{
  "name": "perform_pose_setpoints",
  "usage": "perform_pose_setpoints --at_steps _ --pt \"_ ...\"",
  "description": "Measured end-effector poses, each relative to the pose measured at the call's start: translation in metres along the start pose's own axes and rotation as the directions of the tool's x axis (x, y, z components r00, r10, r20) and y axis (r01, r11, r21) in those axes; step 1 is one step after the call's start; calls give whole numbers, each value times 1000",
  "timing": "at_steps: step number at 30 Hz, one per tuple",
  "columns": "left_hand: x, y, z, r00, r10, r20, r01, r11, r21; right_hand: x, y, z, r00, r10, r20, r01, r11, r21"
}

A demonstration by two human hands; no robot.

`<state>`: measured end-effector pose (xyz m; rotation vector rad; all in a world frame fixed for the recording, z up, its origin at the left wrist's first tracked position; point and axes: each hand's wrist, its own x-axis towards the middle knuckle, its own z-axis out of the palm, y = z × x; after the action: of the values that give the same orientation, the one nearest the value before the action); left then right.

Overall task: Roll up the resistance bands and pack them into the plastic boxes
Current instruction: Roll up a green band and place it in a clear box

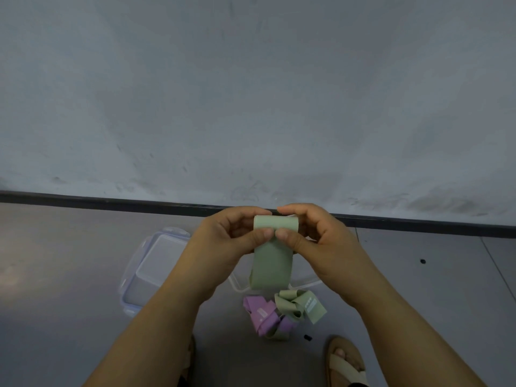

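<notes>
A pale green resistance band (272, 263) hangs between my hands, its top end wound into a small roll. My left hand (229, 241) pinches the roll's left side with thumb and fingers. My right hand (315, 241) pinches the right side the same way. The loose tail drops toward the floor. Below it lies a heap of bands: a purple band (262, 317) and another green band (301, 304). A clear plastic box (279, 287) sits behind the tail, mostly hidden by my hands and the band.
A clear plastic lid with clips (150, 269) lies on the grey floor at the left. A dark baseboard (111, 203) runs along the grey wall. My sandalled foot (346, 361) is at the bottom right. A small black object (307, 337) lies near the heap.
</notes>
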<state>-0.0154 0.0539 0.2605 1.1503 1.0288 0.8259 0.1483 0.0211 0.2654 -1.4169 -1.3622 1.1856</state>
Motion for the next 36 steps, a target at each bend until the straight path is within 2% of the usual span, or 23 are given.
perform_pose_setpoints --at_steps 3,7,13,18,23,26,28,30,32,36 --pt "0 -2 0 1000 11 -5 -11 1000 2 0 -1 0 996 85 8 -85 993 79" --pt "0 -3 0 1000 23 -4 -23 1000 7 0 0 -1 992 125 16 -126 990 62" --pt "0 -1 2 1000 22 5 -22 1000 -16 2 0 -2 994 107 1 -106 988 110" --pt "0 -1 2 994 -104 29 105 993 -44 2 2 -3 995 92 -32 -83 975 207" --pt "0 3 0 989 -137 52 142 982 -121 0 0 -1 997 72 -24 -68 987 146" --pt "-1 6 -8 974 -184 129 202 968 -146 -3 -4 -6 996 68 56 -70 996 45" --pt "-2 8 -14 947 -241 211 274 951 -143 -5 -9 -10 978 95 186 -96 995 -6" --pt "-4 9 -19 908 -288 304 338 933 -126 -7 -13 -12 926 102 363 -114 993 12" --pt "-6 10 -19 860 -298 414 383 913 -139 -9 -14 -13 875 93 475 -125 991 37" --pt "-8 9 -16 810 -297 505 425 892 -157 -10 -18 -13 853 88 515 -109 994 11"
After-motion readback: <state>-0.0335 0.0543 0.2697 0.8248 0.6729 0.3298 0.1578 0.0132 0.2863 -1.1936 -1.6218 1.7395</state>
